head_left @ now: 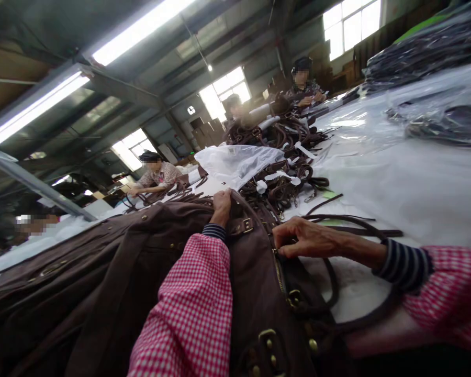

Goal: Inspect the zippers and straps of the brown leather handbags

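Note:
A dark brown fabric bag [251, 293] with brass buckles and a brass zipper [278, 272] lies before me. My left hand [222, 205] is closed on the far end of the bag, beside the base of a strap [246, 205]. Along the zipper's line, my right hand [298, 238] pinches with thumb and forefinger; a zipper pull may be in the pinch, but it is hidden by the fingers. More brown bags [102, 272] lie piled to the left. Loose brown straps [353, 220] stretch over the table just past my right hand.
Beyond the bag, a heap of brown straps [282, 131] holds a clear plastic bag [239, 159] and white ties. Plastic-wrapped goods [427, 57] are stacked at the far right of the white table [396, 188]. Co-workers [157, 173] work along the table's far side.

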Motion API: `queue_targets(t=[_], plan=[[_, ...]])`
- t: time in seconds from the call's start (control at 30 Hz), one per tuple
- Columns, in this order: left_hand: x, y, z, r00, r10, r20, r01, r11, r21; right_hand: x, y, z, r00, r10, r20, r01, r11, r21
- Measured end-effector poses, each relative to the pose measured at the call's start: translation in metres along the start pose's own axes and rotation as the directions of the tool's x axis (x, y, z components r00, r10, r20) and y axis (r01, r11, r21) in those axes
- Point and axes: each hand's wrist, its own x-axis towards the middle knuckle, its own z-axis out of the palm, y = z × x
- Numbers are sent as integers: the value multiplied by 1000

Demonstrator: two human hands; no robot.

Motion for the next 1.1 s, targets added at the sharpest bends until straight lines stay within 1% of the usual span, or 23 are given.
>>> queue_targets(t=[0.07, 0.1, 0.13, 0.17, 0.2, 0.23, 0.27, 0.3, 0.33, 0.37, 0.4, 0.43, 0.5, 0.57, 0.6, 0.63, 0.67, 0.73, 0.77, 0.8, 0.9, 1.0, 1.1], plan=[[-17, 17, -15, 997, 48, 56, -50, 998, 35, -2, 0, -3, 991, -108, -75, 92, 977, -190], [-30, 26, -25, 992, 99, 77, -103, 993, 57, -4, -1, -5, 978, -171, -116, 134, 952, -277], [-47, 34, -36, 981, 169, 96, -178, 980, 87, -5, -4, -6, 961, -227, -158, 163, 926, -340], [-68, 41, -49, 958, 259, 124, -274, 954, 125, -7, -8, -8, 942, -268, -203, 177, 908, -379], [-93, 47, -61, 892, 408, 195, -445, 870, 212, -10, -13, -9, 926, -288, -244, 176, 902, -395], [-119, 51, -74, 806, 507, 307, -586, 759, 284, -15, -20, -10, 920, -289, -266, 171, 904, -391], [-146, 52, -86, 734, 535, 418, -669, 673, 315, -20, -27, -9, 929, -271, -254, 164, 912, -375], [-173, 51, -97, 677, 515, 526, -717, 621, 316, -27, -34, -8, 949, -239, -204, 156, 922, -355], [-197, 47, -106, 638, 453, 623, -732, 607, 309, -36, -42, -4, 971, -199, -131, 144, 929, -340], [-218, 41, -113, 624, 386, 679, -720, 621, 309, -45, -48, 1, 987, -153, -51, 128, 935, -332], [-234, 34, -118, 621, 313, 719, -694, 646, 318, -54, -53, 7, 994, -109, 15, 108, 939, -328], [-247, 26, -121, 628, 248, 738, -661, 671, 336, -62, -56, 15, 996, -73, 56, 87, 942, -323], [-260, 16, -122, 653, 161, 740, -598, 709, 374, -73, -56, 31, 998, -38, 53, 52, 951, -305], [-266, 15, -120, 675, 141, 724, -570, 723, 391, -78, -51, 47, 999, -38, -2, 36, 959, -282], [-269, 18, -119, 674, 158, 722, -577, 722, 382, -79, -48, 53, 998, -45, -34, 34, 960, -279], [-274, 22, -118, 662, 185, 726, -600, 712, 365, -78, -45, 58, 997, -54, -60, 35, 957, -289], [-280, 26, -118, 640, 221, 736, -637, 688, 347, -78, -42, 61, 995, -66, -79, 38, 950, -310], [-295, 30, -117, 580, 295, 759, -729, 604, 322, -76, -38, 64, 992, -84, -98, 41, 926, -376], [-303, 30, -117, 556, 327, 764, -770, 550, 325, -76, -37, 64, 991, -90, -100, 41, 910, -412], [-310, 28, -116, 542, 352, 763, -799, 497, 339, -75, -36, 64, 991, -93, -98, 40, 896, -443], [-322, 15, -113, 532, 411, 740, -837, 386, 387, -71, -34, 62, 990, -107, -96, 43, 859, -509], [-323, 7, -112, 520, 441, 731, -852, 335, 403, -66, -33, 60, 985, -148, -90, 70, 816, -574], [-322, 3, -113, 500, 458, 735, -866, 288, 409, -64, -30, 58, 984, -164, -73, 89, 798, -597]])
